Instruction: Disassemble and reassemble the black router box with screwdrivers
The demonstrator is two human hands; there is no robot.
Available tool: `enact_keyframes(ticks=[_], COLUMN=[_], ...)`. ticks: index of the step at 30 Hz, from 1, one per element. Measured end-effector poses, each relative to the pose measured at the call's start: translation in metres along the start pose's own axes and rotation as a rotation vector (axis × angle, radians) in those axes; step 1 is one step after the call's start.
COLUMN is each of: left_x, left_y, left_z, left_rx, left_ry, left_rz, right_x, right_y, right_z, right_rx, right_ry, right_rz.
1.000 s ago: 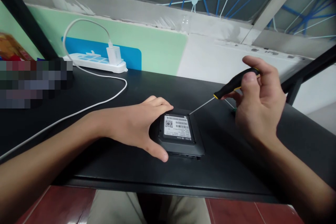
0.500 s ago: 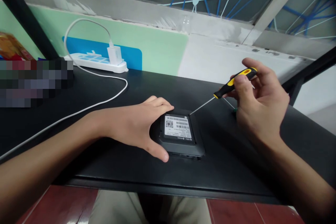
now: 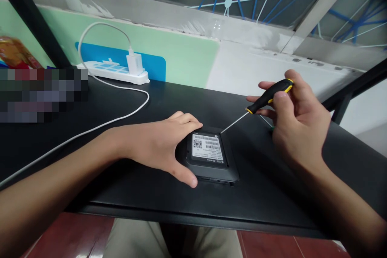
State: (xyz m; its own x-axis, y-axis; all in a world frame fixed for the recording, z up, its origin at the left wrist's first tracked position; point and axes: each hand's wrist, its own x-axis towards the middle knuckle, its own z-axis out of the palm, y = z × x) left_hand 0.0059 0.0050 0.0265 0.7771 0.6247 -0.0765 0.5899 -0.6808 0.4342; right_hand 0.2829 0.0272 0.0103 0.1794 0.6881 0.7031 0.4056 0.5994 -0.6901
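A: State the position of the black electronic box point(image 3: 213, 173).
B: It lies flat on the surface point(image 3: 266, 197), between the hands, with its white label point(image 3: 208, 148) facing up. The label carries a QR code and barcodes.
A: Left hand point(image 3: 159, 141)?
B: Spread. Fingers reach the far left corner of the box; the thumb extends along its near left edge.
A: Right hand point(image 3: 299, 129)?
B: It pinches the black-and-yellow handle of a screwdriver point(image 3: 269, 96) between thumb and fingers. The shaft slants down to the far right corner of the box; tip engagement is too small to confirm.
A: Adjacent items?
B: A thin metal rod point(image 3: 266, 120), partly hidden behind the right hand. At the rear left, a white power strip point(image 3: 104, 71) holds a charger point(image 3: 134, 63) with a white cable point(image 3: 133, 113).
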Motion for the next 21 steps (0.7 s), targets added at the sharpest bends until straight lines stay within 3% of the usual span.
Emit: enact_keyframes(ticks=[5,10,15,21], left_x=[0.000,0.000,0.001,0.001], left_y=[0.001,-0.002,-0.006,-0.007], left_z=[-0.001,0.001,0.003,0.001], left_rx=[0.015,0.017,0.017,0.000], left_ry=[0.008,0.030,0.050,0.062], left_rz=[0.018,-0.003,-0.042,-0.065], right_x=[0.002,0.005,0.000,-0.004], right_y=[0.005,0.015,0.006,-0.002], right_z=[-0.001,-0.004,0.001,0.004], right_rx=[-0.052,-0.022,-0.003,0.012], right_ry=[0.055,0.095,0.031,-0.037], right_rz=[-0.108,-0.029,0.063,0.030])
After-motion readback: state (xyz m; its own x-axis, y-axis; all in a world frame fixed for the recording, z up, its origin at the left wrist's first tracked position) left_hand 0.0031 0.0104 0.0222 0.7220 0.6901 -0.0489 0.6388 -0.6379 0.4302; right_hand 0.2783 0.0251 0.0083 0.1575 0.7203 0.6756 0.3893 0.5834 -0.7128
